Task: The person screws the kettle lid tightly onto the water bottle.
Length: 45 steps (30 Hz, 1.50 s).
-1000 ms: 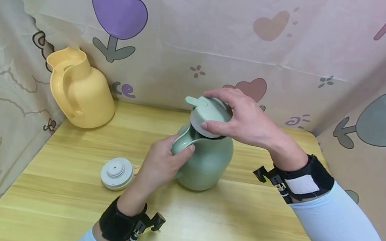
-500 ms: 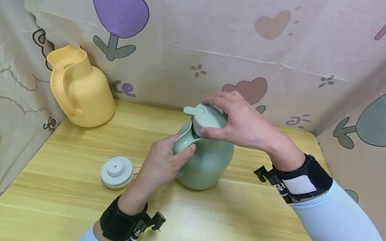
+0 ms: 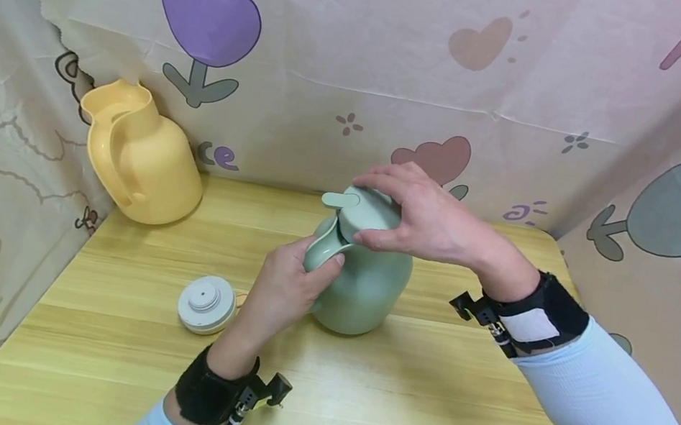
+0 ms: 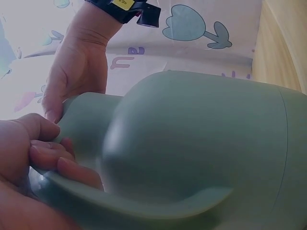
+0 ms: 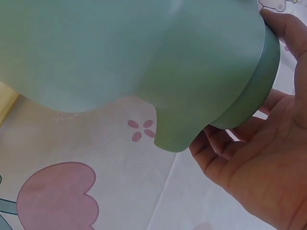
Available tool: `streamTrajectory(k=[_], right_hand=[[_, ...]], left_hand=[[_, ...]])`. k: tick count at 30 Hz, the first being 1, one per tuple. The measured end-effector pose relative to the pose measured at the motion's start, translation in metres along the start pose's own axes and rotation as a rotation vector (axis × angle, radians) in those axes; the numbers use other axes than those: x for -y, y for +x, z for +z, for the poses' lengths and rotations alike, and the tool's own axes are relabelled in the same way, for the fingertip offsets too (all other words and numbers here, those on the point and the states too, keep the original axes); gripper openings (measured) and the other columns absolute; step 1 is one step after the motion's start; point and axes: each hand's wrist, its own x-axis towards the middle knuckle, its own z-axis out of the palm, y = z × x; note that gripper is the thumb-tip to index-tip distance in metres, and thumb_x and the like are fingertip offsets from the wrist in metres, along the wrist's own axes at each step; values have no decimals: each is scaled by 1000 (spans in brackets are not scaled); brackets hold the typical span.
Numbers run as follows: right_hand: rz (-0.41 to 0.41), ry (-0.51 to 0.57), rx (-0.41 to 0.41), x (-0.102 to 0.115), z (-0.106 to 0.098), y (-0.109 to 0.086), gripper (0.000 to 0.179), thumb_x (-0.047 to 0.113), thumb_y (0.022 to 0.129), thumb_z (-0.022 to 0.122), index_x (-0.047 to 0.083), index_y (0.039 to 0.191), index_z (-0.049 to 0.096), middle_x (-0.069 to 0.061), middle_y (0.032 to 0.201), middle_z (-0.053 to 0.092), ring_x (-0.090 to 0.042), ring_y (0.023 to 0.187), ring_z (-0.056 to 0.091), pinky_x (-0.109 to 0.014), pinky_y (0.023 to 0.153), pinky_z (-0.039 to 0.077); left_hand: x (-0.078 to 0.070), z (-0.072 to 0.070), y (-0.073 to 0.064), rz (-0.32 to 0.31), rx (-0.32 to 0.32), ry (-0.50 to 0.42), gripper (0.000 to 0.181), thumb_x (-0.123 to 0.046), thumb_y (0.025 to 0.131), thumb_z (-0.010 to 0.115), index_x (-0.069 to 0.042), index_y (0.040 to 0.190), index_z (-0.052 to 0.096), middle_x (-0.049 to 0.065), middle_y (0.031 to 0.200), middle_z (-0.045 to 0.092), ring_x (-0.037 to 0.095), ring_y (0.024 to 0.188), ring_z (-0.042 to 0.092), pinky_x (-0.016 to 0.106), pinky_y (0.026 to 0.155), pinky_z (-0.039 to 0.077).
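Observation:
A green thermos jug (image 3: 362, 292) stands upright on the wooden table. Its handle (image 3: 324, 245) is gripped near the top by my left hand (image 3: 291, 282), and the left wrist view shows the fingers curled through the handle loop. Over the jug's mouth sits a round green lid (image 3: 369, 216) with a small tab sticking out toward the left. My right hand (image 3: 422, 213) holds this lid by its sides, thumb at the front and fingers over the far side. In the right wrist view the lid (image 5: 249, 103) lies at the mouth beside the spout (image 5: 172, 134).
A yellow jug (image 3: 154, 164) without a lid stands at the back left of the table (image 3: 417, 412). Near my left wrist lies a round white-and-yellow lid (image 3: 206, 304), turned underside up. Patterned cloth (image 3: 340, 31) walls the back and sides.
The green lid was tilted above the jug's mouth, showing its pale underside rim; it has come down with my right hand and now sits level in the mouth. My left hand has stayed on the handle.

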Motion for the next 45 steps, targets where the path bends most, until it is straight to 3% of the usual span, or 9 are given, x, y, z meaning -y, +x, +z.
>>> streamTrajectory(k=[7,17,26,35,45], right_hand=[[33,-17,-1,-2,-1,-5,74,47,84,87,17,145,59,1,140,62,-23,125,51,-41,96,47],[119,113,46,-15,-6,-20,84,34,87,84,20,159,43,-1,144,56,-25,135,47,-53,108,45],[171,34,9,-15,-2,-24,93,49,83,89,14,157,44,-8,149,53,-28,137,47,-55,109,45],[127,112,6,-10,1,-22,84,37,89,82,21,160,40,-5,146,54,-23,134,49,-49,106,45],[130,41,-99,-13,10,-21,92,50,81,90,12,152,47,-6,140,57,-25,124,51,-47,104,45]], left_hand=[[1,0,0,8,-6,-12,19,-30,99,70,-11,95,69,4,79,58,24,83,59,37,72,53],[2,0,-2,4,-14,-15,18,-30,99,71,-11,100,72,6,91,67,25,90,63,43,80,59],[3,1,-2,13,-24,-5,18,-29,98,72,-12,95,71,6,88,66,24,87,62,41,78,59],[2,1,-2,14,-17,-21,17,-28,99,72,-12,100,72,6,88,65,24,88,61,41,79,58],[1,1,-1,9,-23,11,19,-30,99,71,-11,103,73,6,87,64,24,86,60,37,74,55]])
